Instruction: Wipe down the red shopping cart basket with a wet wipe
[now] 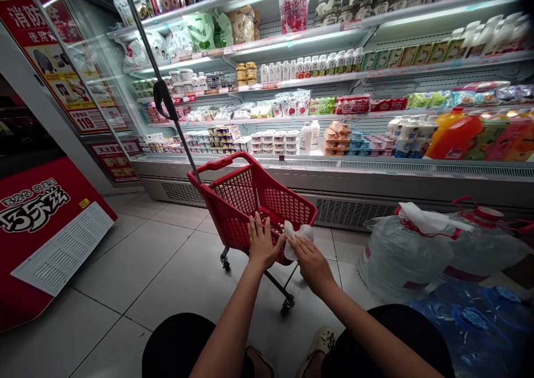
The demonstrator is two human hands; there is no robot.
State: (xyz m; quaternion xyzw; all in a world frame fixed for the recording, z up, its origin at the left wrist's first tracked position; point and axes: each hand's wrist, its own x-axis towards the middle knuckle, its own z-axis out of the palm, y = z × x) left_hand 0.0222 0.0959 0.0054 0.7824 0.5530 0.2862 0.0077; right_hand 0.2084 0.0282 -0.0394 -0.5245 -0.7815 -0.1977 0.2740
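A small red plastic shopping cart on wheels stands on the tiled floor in front of me. My left hand lies flat against its near rim, fingers stretched upward. My right hand presses a crumpled white cloth against the cart's near right corner, fingers closed on it. Both forearms reach forward from my knees, which show at the bottom in black clothing.
An open refrigerated shelf with yogurt cups, bottles and packets runs along the back. Large water jugs with red caps sit on the floor at right. A red cabinet stands at left. A grey pole rises from the cart.
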